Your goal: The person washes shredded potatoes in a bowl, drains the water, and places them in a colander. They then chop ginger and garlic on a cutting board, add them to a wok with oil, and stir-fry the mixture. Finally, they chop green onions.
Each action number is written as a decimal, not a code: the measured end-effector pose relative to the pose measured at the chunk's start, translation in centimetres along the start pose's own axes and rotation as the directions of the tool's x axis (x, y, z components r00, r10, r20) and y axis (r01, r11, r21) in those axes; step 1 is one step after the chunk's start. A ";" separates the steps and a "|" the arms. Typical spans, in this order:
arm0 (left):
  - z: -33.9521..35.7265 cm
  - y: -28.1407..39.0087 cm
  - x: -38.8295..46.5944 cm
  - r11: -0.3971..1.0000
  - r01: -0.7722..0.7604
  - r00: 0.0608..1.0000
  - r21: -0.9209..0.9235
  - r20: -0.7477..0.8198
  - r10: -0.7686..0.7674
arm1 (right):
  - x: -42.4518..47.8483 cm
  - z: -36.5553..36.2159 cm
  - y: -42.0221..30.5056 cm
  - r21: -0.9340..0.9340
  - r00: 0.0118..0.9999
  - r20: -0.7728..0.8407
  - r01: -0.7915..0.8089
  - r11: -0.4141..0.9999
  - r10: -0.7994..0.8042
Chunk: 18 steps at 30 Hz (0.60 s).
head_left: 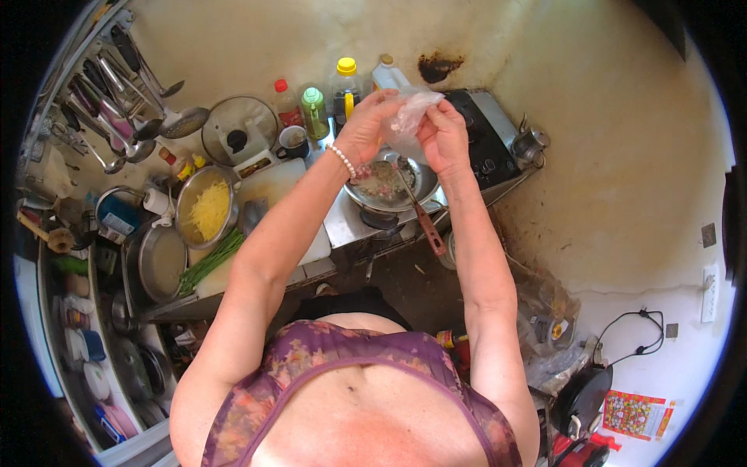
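Observation:
Between my two hands is a thin clear plastic bag (407, 119), held up over the wok. My left hand (367, 125), with a bead bracelet at the wrist, grips the bag's left side. On the other side, the fingers of my right hand (444, 137) pinch it near the top. Below sits a metal wok (429, 190) on the gas stove (344, 219), partly hidden by my hands. Pinkish pieces of food, perhaps meat, lie in it with cooking liquid or oil (382, 180). A spatula with a brown handle (429, 227) rests in the wok, its handle pointing towards me.
Left of the stove, a metal bowl of yellow shreds (210, 210), green stalks (213, 262) and a pot of cloudy liquid (163, 262) crowd the counter. Bottles (315, 114) and a glass lid (239, 128) line the wall. Ladles (175, 122) hang at upper left. A kettle (528, 143) stands right.

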<state>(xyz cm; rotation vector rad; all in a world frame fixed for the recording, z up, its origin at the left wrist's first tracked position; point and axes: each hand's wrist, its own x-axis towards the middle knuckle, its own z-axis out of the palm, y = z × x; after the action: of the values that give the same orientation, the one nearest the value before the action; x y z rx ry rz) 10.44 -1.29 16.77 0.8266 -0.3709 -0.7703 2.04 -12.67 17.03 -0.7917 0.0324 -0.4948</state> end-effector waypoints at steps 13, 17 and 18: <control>-0.7 -5.9 -0.9 0.993 0.112 0.984 0.037 -0.141 -0.106 | -6.3 -2.0 3.7 -0.366 0.940 -0.277 0.089 0.926 -0.200; -0.4 -8.1 -3.0 0.837 0.109 0.990 0.536 0.013 -0.137 | -7.0 -3.7 4.7 -0.885 0.935 -0.021 0.148 0.441 -0.355; -0.1 -8.1 -3.0 0.681 0.058 0.988 0.730 0.055 -0.143 | -7.4 -4.6 4.7 -0.883 0.887 -0.071 0.157 0.442 -0.457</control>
<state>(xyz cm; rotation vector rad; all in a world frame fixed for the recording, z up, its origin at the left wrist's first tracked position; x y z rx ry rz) 4.70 -2.52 10.44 1.5785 -0.7652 -0.7723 -3.53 -9.71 9.44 -1.7515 0.4727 -0.9948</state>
